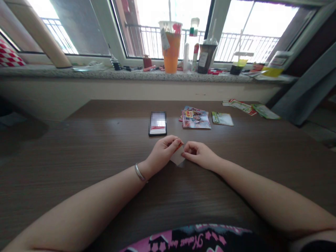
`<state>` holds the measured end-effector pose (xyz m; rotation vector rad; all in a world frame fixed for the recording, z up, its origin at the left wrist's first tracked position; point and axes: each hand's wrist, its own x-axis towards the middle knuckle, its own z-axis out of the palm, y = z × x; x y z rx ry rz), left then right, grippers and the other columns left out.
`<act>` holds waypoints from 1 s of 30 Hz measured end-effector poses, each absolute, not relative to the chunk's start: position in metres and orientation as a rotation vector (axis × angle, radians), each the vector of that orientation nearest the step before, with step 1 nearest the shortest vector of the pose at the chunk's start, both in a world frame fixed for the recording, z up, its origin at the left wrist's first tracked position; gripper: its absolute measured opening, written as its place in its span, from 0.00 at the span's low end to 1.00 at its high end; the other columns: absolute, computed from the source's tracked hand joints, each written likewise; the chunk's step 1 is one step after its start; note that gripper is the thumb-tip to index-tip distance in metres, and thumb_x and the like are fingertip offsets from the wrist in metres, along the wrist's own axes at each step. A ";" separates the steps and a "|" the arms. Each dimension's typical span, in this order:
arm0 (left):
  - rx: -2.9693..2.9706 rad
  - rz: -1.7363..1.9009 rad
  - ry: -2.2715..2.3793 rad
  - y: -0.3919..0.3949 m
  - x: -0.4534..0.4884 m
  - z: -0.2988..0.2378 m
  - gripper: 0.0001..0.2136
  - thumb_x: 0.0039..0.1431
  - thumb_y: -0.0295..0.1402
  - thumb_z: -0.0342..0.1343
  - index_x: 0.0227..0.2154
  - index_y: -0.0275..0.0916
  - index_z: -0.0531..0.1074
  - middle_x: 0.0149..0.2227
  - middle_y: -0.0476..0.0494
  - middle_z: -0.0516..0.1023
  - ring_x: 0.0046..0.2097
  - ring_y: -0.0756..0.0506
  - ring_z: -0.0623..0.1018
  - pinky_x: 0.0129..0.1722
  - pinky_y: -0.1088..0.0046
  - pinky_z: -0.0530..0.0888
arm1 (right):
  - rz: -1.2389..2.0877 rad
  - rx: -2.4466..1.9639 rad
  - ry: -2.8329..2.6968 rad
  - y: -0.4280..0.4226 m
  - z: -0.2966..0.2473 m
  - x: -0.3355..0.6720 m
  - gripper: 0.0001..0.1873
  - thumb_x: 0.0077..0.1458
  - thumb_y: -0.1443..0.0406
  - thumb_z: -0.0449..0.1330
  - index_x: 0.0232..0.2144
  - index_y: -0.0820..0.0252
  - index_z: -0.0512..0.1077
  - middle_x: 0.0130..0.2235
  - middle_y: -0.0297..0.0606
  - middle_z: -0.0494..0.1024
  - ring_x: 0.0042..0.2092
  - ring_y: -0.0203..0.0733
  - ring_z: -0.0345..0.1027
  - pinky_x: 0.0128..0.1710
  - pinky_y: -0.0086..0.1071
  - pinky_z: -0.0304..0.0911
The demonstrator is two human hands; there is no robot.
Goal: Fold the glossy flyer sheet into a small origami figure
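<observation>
A small pale piece that looks like paper or card is between my two hands, just above the brown table. My left hand, with a silver bangle at the wrist, is closed on its upper left side. A bit of orange shows by that thumb; I cannot tell what it is. At the piece's right edge, my right hand pinches with thumb and forefinger. Beyond my left hand lies a phone with its screen lit. Colourful printed packets lie farther back, right of the phone.
Green-and-white printed cards or packets lie beside the colourful ones. Torn-looking wrappers are near the table's back right. On the windowsill stand a tall orange drink cup, a dark lidded cup, bottles and small clutter.
</observation>
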<state>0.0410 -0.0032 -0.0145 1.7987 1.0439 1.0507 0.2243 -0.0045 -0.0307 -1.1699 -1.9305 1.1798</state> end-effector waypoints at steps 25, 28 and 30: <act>1.686 0.825 0.893 0.008 0.043 -0.036 0.11 0.57 0.35 0.56 0.42 0.37 0.69 0.38 0.45 0.77 0.37 0.47 0.77 0.37 0.71 0.73 | 1.198 -1.142 -1.665 0.007 -0.040 0.229 0.16 0.51 0.52 0.59 0.31 0.57 0.64 0.22 0.28 0.69 0.23 0.34 0.62 0.24 0.28 0.55; 1.578 0.845 0.865 0.007 0.045 -0.037 0.13 0.55 0.31 0.57 0.43 0.36 0.68 0.39 0.44 0.77 0.37 0.47 0.78 0.38 0.71 0.74 | 1.221 -1.149 -1.671 0.006 -0.038 0.228 0.17 0.51 0.51 0.59 0.31 0.57 0.64 0.22 0.28 0.69 0.23 0.34 0.61 0.25 0.28 0.54; 1.559 0.847 0.863 0.007 0.045 -0.037 0.14 0.55 0.30 0.57 0.44 0.36 0.66 0.37 0.45 0.77 0.36 0.48 0.78 0.37 0.72 0.74 | 1.207 -1.166 -1.694 0.006 -0.037 0.228 0.17 0.51 0.51 0.59 0.29 0.57 0.64 0.22 0.28 0.68 0.24 0.34 0.61 0.25 0.28 0.54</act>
